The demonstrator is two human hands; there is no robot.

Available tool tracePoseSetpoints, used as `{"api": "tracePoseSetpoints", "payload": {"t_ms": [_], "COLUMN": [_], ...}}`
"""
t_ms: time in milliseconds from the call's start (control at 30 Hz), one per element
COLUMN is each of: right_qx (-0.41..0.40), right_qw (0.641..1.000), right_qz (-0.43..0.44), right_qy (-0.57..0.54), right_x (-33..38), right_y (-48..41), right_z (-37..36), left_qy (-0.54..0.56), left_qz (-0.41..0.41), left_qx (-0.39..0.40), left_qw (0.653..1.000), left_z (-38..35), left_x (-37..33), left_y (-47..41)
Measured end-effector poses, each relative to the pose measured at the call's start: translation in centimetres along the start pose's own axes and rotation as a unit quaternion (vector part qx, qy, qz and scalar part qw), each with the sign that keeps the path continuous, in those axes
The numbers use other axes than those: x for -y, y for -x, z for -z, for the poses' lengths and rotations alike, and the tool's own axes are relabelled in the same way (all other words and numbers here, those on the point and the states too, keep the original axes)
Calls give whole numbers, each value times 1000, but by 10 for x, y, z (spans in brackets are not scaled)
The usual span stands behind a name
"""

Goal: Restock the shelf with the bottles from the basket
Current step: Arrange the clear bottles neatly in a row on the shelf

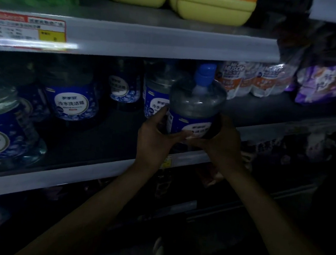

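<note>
Bottle (pixel 194 107) upright, cap upward

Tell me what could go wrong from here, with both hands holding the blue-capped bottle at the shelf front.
1. The bottle, gripped by the left hand and right hand, is near the shelf's front edge; released here, it might tip off.
2. Pushed deeper, it could knock the bottle behind.
3. Its blue cap sits close under the upper shelf; lifting could bump it.

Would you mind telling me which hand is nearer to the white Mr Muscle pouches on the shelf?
Right. The right hand grips the bottle on the side toward the pouches, below them; the left hand grips its opposite side, further away.
</note>
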State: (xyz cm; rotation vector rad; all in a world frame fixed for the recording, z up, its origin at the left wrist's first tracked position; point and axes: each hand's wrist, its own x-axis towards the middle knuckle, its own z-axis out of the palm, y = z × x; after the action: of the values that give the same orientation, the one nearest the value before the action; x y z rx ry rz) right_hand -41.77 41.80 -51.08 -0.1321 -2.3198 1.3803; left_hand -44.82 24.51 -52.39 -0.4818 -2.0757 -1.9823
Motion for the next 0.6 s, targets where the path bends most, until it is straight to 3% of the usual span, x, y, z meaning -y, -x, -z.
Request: {"api": "tracePoseSetpoints", "payload": {"t_ms": [200, 600], "right_qx": [-5, -5], "right_qw": [999, 997], "right_qz": [-45, -67], "right_qy": [18, 26], "right_x": [-12, -11], "right_y": [-10, -4], "right_z": [8, 12], "left_qy": [37, 6], "left_qz": [15, 21], "left_qx": [0, 20], "left_qw": [999, 1000], "left_z": [-17, -20], "left_x": [-1, 6], "left_y": [-7, -2]}}
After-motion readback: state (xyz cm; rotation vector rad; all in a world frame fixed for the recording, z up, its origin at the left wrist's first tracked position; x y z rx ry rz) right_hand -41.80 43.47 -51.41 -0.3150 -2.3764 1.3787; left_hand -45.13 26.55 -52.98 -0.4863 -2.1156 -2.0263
